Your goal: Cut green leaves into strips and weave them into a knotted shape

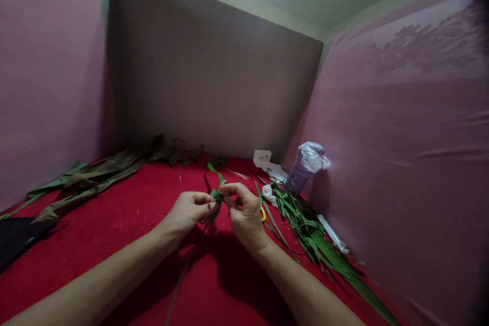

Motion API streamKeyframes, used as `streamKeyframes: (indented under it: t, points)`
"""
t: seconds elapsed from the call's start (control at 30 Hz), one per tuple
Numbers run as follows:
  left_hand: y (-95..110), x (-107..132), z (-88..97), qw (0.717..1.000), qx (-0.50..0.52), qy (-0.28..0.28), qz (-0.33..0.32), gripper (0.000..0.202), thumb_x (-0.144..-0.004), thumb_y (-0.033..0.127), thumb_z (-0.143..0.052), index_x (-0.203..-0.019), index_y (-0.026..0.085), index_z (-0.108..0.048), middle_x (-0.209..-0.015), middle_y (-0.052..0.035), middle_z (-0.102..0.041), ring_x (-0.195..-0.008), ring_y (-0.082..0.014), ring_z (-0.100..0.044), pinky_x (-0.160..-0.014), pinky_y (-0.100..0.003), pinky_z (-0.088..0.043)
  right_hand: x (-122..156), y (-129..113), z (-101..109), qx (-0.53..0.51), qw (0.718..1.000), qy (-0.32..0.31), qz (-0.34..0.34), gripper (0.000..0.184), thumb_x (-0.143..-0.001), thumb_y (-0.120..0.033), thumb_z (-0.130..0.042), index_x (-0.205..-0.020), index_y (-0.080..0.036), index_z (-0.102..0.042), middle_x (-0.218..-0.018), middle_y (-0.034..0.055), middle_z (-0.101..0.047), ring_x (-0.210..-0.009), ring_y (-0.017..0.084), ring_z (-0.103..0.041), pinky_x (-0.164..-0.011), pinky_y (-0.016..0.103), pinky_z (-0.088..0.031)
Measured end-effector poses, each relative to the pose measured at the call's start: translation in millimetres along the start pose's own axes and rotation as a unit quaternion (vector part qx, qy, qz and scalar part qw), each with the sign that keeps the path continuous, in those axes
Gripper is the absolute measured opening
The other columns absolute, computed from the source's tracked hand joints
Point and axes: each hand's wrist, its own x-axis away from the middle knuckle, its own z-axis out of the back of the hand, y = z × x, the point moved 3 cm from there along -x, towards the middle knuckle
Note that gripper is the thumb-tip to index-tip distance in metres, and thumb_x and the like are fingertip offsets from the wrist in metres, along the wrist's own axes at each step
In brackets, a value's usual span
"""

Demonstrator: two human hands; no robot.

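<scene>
Leaf strip (216, 195), green and bunched into a small fold, was in the middle of the scene, right between both hands. Left hand (186, 211) had its grip clamped on the fold, thumb on the near side, and the right hand (245, 213) had its grip pinched on it too, fingertips super close to the left ones. One green end poked out on the far side, and a long thin strand ran toward the near edge over red cloth (153, 193). Just right of the right hand was a yellow ring (263, 214), then a messy pile of green leaves (301, 229). Far right had a purple container (298, 175) with clear plastic (314, 157) on it, and brownish leaves (103, 173) lay over on the left.
</scene>
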Motion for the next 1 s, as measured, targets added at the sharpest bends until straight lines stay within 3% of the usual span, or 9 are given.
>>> streamKeyframes:
  t: [0.1, 0.47, 0.73, 1.0]
  points:
    - [0.2, 0.0, -0.4, 1.000, -0.005, 0.000, 0.000, 0.023, -0.059, 0.033, -0.072, -0.061, 0.011, -0.066, -0.051, 0.0026, -0.053, -0.049, -0.0080, -0.041, -0.052, -0.023, -0.032, -0.4, 2.1, 0.4, -0.002, 0.999, 0.018, -0.026, 0.018, -0.074, -0.006, -0.052, -0.085, -0.019, -0.060, -0.080, 0.0017, -0.062, -0.075, 0.015, -0.058, -0.065, 0.025, -0.045]
    - [0.2, -1.5, 2.2, 1.000, 0.007, 0.003, -0.017, 0.024, -0.059, 0.035, -0.072, -0.060, 0.012, -0.065, -0.049, 0.0034, -0.051, -0.048, -0.0082, -0.040, -0.050, -0.023, -0.031, -0.5, 4.0, -1.8, -0.055, 0.997, -0.024, -0.055, 0.017, -0.074, -0.011, -0.051, -0.086, -0.019, -0.059, -0.079, 0.0010, -0.063, -0.072, 0.015, -0.058, -0.056, 0.023, -0.045]
    - [0.7, -1.1, 1.6, 0.999, -0.007, 0.029, -0.022, 0.023, -0.059, 0.036, -0.069, -0.060, 0.013, -0.065, -0.048, 0.0033, -0.051, -0.046, -0.0091, -0.041, -0.049, -0.023, -0.032, -1.1, 0.1, -2.5, -0.050, 0.997, -0.031, -0.039, 0.019, -0.073, -0.007, -0.049, -0.084, -0.019, -0.060, -0.077, 0.0000, -0.063, -0.070, 0.014, -0.058, -0.060, 0.024, -0.047]
    - [-0.1, -1.9, 3.4, 0.998, 0.002, 0.060, -0.011, 0.020, -0.058, 0.033, -0.069, -0.058, 0.013, -0.064, -0.047, 0.0042, -0.051, -0.046, -0.0080, -0.042, -0.049, -0.022, -0.033, 5.2, 4.1, -7.5, -0.038, 0.995, -0.024, -0.084, 0.010, -0.083, -0.023, -0.051, -0.089, -0.019, -0.058, -0.082, 0.0028, -0.062, -0.069, 0.014, -0.057, -0.057, 0.023, -0.046]
